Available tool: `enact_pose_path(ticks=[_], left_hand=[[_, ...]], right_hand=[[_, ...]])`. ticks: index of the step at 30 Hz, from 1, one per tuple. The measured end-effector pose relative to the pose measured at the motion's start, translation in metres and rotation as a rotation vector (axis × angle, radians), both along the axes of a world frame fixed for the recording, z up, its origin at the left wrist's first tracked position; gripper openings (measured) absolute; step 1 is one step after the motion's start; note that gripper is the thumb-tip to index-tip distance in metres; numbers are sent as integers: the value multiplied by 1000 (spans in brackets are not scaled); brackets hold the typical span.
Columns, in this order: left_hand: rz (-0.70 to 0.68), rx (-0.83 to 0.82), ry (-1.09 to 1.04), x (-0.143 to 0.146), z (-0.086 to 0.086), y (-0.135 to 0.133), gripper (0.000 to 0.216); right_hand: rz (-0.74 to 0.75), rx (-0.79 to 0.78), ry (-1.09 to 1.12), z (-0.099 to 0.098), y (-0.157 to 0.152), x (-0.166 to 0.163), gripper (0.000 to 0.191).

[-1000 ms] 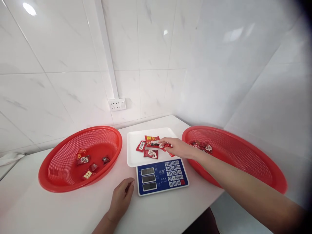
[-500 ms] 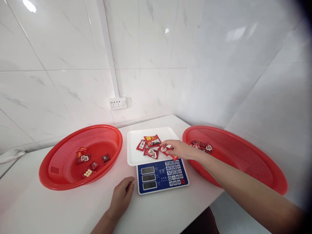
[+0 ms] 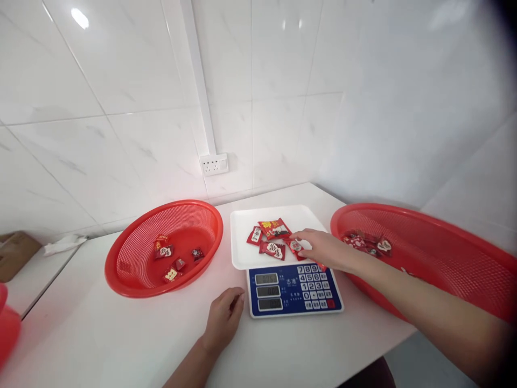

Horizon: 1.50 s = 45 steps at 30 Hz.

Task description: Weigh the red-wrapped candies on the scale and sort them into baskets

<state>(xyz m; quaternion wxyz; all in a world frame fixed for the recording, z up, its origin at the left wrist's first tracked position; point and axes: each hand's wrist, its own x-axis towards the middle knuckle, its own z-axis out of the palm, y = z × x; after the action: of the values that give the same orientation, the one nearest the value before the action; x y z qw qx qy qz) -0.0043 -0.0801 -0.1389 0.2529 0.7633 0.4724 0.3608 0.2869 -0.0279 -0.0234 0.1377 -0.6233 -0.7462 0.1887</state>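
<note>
A blue digital scale (image 3: pixel 294 288) with a white weighing tray (image 3: pixel 242 237) sits at the middle of the white table. Several red candy packets (image 3: pixel 273 237) lie on the tray. My right hand (image 3: pixel 325 249) reaches over the tray's right front corner, with fingertips on a small red packet (image 3: pixel 294 246) there and another red packet partly under the palm. My left hand (image 3: pixel 224 318) rests loosely curled on the table, just left of the scale's displays, holding nothing.
A red mesh basket (image 3: pixel 121 264) on the left holds several red candies (image 3: pixel 172 258). A larger red basket (image 3: pixel 444 242) on the right holds a few more candies (image 3: pixel 365 242). A wall socket (image 3: pixel 214 164) is behind. The table edge runs along the front right.
My view has swung left, so everything sits further right in the frame. My right hand has drawn back slightly toward the tray's front right corner with the packets. The left hand stays put.
</note>
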Motion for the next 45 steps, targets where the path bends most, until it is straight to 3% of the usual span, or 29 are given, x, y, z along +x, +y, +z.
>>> enact_pose_path(ticks=[5, 12, 21, 25, 30, 38, 42, 45], left_hand=[[-7, 40, -35, 3, 2, 0, 19], [3, 12, -37, 1, -1, 1, 20], [-18, -14, -40, 0, 0, 3, 21], [-5, -23, -24, 2, 3, 3, 22], [-5, -19, -26, 3, 5, 2, 23], [23, 33, -37, 1, 4, 2, 22], [26, 29, -40, 1, 4, 2, 23], [23, 25, -54, 1, 5, 2, 22]], right_hand=[[-36, 26, 14, 10, 5, -5, 29], [-36, 218, 160, 19, 29, -34, 28], [290, 231, 18, 2, 4, -33, 28], [357, 213, -54, -5, -3, -32, 30], [284, 195, -28, -1, 4, -33, 42], [217, 39, -128, -3, 22, -40, 55], [202, 62, -65, 10, 11, -31, 57], [123, 87, -22, 23, -2, -4, 55]])
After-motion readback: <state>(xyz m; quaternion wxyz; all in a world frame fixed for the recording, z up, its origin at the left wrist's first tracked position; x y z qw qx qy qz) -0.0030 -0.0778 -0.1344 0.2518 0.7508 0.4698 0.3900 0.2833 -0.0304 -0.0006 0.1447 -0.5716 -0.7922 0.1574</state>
